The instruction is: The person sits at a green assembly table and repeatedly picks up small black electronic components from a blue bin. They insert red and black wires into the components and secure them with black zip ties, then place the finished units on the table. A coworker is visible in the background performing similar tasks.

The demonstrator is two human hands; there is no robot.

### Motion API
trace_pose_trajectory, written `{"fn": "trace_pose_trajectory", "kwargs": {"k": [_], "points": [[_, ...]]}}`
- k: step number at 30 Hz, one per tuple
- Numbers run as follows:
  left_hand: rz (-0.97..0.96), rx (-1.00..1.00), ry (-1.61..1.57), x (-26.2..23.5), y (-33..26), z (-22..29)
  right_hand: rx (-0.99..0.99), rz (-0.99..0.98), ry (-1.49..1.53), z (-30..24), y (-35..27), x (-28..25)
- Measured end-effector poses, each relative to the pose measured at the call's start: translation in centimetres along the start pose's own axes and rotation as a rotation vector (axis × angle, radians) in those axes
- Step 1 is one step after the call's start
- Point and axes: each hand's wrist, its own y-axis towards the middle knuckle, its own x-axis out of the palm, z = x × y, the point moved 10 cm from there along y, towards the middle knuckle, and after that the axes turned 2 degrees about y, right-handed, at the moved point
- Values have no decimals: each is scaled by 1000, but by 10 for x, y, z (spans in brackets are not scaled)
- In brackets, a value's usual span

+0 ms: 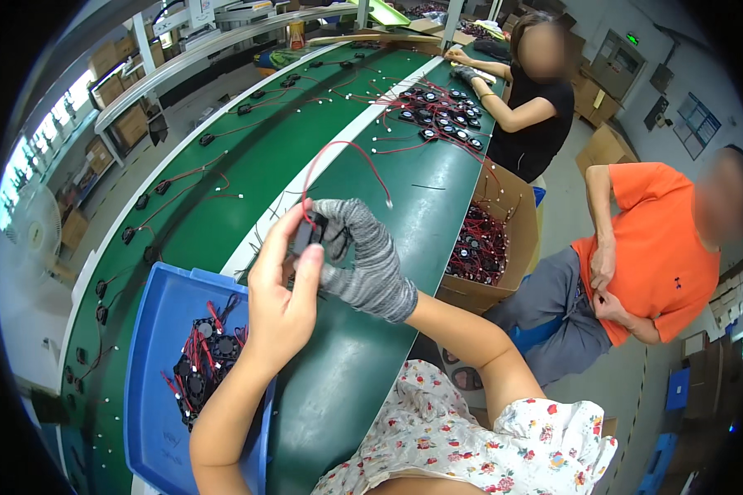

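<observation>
A small black cooling fan (pixel 306 234) is held up above the green work surface, edge on. My bare left hand (pixel 282 285) is closed on it, with thumb and fingers on its sides. The grey-gloved right hand (pixel 363 262) curls its fingers against the fan's right side, partly hidden behind it. From the fan a red lead (pixel 338 143) arcs up and over to the right, with a white plug (pixel 389 203) at its loose end. Below my left forearm, a blue bin (pixel 158 445) holds several bundled fans (pixel 206 363) with red leads.
A green conveyor belt (pixel 264 132) carries spaced fans on the left. Many fans (pixel 442 114) lie heaped farther along the table. A cardboard box (pixel 504 285) of fans stands right of the table. One person in black (pixel 545 111) works there; another in orange (pixel 652 239) sits nearby.
</observation>
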Motion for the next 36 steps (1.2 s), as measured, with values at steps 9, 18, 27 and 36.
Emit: {"fn": "trace_pose_trajectory", "kwargs": {"k": [9, 18, 27, 36], "points": [[-68, -280, -245, -5, -25, -26, -10, -380, -188, -15, -23, 26], [-133, -473, -380, -11, -47, -42, -238, -273, -505, -55, 0, 3], [-237, -523, -398, -2, -55, -41, -455, -645, -1109, -41, 0, 35], [-276, -583, -374, 0, -60, -48, -598, -167, -1175, -41, 54, -72]]}}
